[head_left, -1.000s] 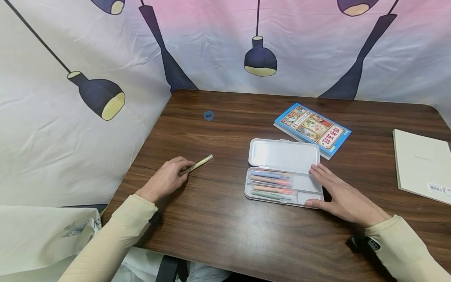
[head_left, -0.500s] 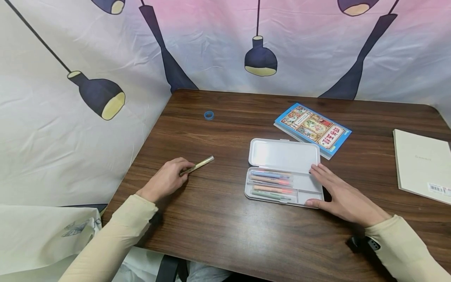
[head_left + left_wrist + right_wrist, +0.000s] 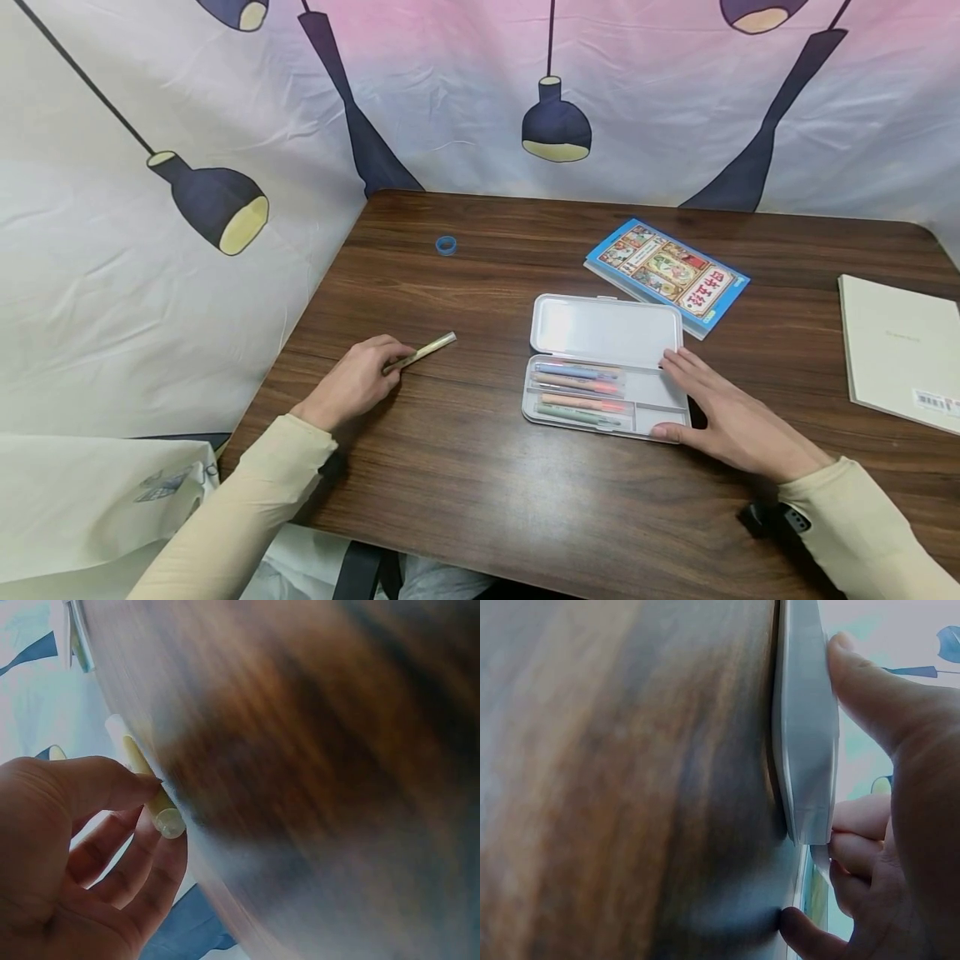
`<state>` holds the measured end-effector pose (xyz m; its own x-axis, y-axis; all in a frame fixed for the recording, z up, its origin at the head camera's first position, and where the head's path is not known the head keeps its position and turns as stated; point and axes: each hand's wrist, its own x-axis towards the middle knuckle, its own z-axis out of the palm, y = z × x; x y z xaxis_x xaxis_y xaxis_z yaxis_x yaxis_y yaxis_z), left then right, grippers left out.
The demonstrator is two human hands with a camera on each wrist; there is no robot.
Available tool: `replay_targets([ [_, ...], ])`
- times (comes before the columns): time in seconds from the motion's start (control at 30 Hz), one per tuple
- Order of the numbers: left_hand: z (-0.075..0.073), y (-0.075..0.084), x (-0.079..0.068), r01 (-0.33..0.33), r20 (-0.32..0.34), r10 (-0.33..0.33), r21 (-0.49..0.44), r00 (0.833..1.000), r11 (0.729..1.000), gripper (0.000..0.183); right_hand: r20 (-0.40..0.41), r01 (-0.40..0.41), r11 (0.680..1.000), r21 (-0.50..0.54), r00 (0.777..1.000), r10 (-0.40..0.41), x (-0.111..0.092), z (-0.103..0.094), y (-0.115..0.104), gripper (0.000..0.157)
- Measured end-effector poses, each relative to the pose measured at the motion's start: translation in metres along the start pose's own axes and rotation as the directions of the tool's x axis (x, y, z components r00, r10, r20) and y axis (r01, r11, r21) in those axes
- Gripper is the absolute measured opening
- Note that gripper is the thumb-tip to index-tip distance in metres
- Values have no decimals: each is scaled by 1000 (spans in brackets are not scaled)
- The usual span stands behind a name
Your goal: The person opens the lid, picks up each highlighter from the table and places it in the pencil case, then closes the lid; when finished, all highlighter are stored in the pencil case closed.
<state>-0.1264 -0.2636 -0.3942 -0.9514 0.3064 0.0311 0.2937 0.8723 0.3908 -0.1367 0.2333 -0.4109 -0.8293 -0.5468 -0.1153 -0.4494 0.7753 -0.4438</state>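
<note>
On the left of the head view, my left hand (image 3: 351,380) pinches a slim yellow pen (image 3: 433,345) near its closer end, low over the wooden table. In the left wrist view the thumb (image 3: 112,784) presses one side of the pen (image 3: 138,759), whose rounded clear end faces the camera. A white pencil case (image 3: 660,388) lies with its lid (image 3: 603,323) folded back. Several pens (image 3: 577,383) lie in its left compartments. My right hand (image 3: 731,421) rests at the case's right end, fingers extended by the hinge corner and thumb on the near corner.
Behind the case lies a blue-bordered book (image 3: 671,273), close to the lid. A cream notebook (image 3: 903,350) is at the far right of the table (image 3: 480,500). Toward the back left sits a blue tape ring (image 3: 446,245). A printed cloth (image 3: 465,100) hangs behind the table.
</note>
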Motion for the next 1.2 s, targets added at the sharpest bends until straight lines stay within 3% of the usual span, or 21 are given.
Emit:
replay_targets([
  [0.27,-4,7,1,-29,-20,29,7,999,1000,33,-5,7,1000,-3,1000,-7,0,1,1,95],
  [0.4,-7,20,4,-59,-35,59,9,998,998,33,0,3,1000,-7,1000,-3,1,1,1,96],
  [0.53,-7,37,8,-134,-61,135,13,989,991,33,6,0,1000,-5,1000,0,2,1,1,97],
  [0.73,1,65,19,-257,-73,259,37,963,966,33,5,-6,1000,-6,1000,6,2,1,1,99],
  [0.97,16,92,34,-349,4,349,20,937,937,35,9,-12,1000,-4,1000,12,4,2,0,99],
  [1.07,23,102,40,-405,26,405,8,914,914,34,10,-18,1000,1,1000,18,3,1,0,99],
  [1.2,34,115,47,-489,44,489,-20,871,872,32,7,-25,1000,1,1000,25,2,1,0,99],
])
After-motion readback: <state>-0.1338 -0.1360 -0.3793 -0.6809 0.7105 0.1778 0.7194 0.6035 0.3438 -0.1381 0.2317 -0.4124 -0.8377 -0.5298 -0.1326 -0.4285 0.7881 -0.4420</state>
